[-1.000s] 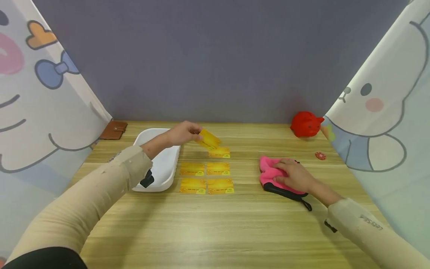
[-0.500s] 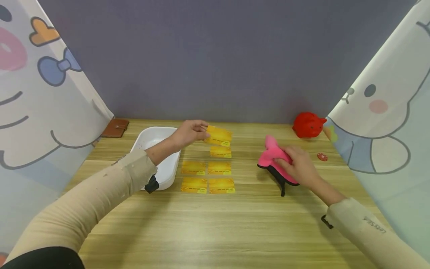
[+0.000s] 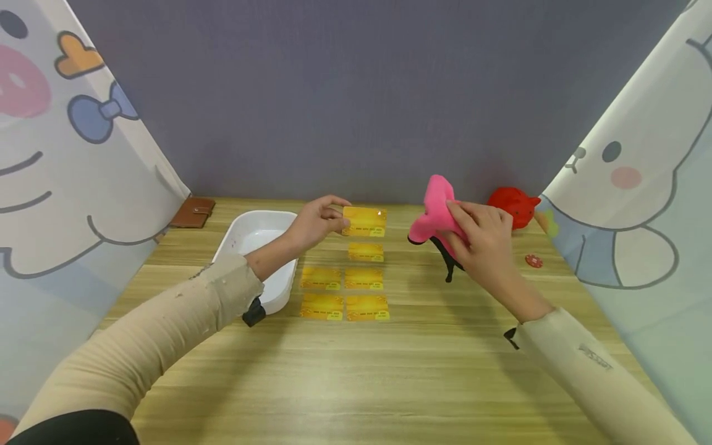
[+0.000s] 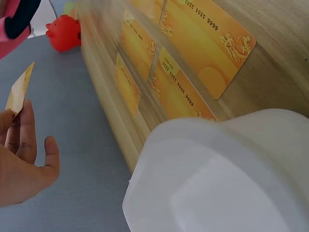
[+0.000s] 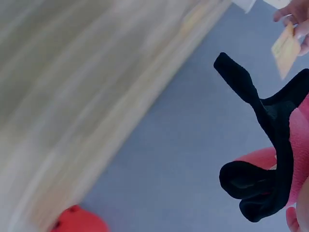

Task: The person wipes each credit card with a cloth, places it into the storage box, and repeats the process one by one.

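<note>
My left hand (image 3: pixel 318 224) pinches a yellow card (image 3: pixel 364 221) by its left edge, held up above the back of the table. The left wrist view shows that card (image 4: pixel 20 91) tilted between thumb and fingers. On the right, my right hand (image 3: pixel 485 240) grips a soft pink pouch-like thing (image 3: pixel 438 207) with black trim and a hanging black strap, lifted off the table. In the right wrist view its black edging (image 5: pixel 280 145) curls round an opening; the inside cannot be made out. Several matching cards (image 3: pixel 367 308) lie in two columns on the wooden table (image 3: pixel 356 383).
A white plastic tub (image 3: pixel 282 290) stands left of the cards, beneath my left forearm. At the back left lies a brown wallet (image 3: pixel 193 212). A red piggy bank (image 3: pixel 514 207) sits at the back right, with a red chip (image 3: pixel 533 261) in front of it.
My right hand has lifted the pink pouch-like thing off the table, up and to the left. My left hand has moved the card slightly right and levelled it.
</note>
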The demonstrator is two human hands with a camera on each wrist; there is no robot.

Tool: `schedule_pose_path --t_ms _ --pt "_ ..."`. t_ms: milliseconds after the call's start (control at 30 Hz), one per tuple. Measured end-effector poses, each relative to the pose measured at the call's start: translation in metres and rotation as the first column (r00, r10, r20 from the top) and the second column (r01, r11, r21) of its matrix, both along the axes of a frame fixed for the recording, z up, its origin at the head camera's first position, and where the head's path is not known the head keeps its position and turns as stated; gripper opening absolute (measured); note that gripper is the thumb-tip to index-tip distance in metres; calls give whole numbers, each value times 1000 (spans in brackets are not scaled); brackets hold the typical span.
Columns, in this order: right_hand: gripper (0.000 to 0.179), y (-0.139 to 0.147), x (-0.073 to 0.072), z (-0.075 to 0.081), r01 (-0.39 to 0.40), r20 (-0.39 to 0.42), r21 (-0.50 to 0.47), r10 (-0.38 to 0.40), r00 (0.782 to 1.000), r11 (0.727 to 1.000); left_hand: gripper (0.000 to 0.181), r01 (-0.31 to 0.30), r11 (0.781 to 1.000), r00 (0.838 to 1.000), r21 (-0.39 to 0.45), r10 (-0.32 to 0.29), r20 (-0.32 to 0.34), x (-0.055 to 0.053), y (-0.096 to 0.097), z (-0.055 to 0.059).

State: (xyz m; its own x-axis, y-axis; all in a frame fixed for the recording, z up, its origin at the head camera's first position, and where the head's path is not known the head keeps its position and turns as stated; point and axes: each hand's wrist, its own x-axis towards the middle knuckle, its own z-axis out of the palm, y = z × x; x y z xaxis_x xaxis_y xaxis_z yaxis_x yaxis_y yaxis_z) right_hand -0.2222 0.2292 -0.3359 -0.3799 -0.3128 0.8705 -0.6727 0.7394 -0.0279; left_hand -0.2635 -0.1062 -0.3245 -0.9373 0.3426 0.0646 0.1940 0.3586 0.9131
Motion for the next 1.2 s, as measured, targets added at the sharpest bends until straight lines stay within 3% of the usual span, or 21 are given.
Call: schedule_pose_path --t_ms 233,567,667,833,1200 --pt "47 -36 -1 10 4 -102 143 11 995 990 35 8 998 999 70 -5 -46 2 6 2" --pt "40 -78 -9 3 76 -264 362 24 964 929 22 23 992 997 121 -14 -71 12 27 5" --pt "44 -82 -12 0 82 -264 388 25 964 918 19 25 990 996 140 -13 -86 12 29 5" --pt "45 -81 -14 -2 76 -252 380 24 967 922 20 68 985 995 160 -56 -78 13 25 5" --pt "46 -57 -20 -3 125 -189 345 -62 980 930 30 64 995 995 78 -58 -79 13 8 11"
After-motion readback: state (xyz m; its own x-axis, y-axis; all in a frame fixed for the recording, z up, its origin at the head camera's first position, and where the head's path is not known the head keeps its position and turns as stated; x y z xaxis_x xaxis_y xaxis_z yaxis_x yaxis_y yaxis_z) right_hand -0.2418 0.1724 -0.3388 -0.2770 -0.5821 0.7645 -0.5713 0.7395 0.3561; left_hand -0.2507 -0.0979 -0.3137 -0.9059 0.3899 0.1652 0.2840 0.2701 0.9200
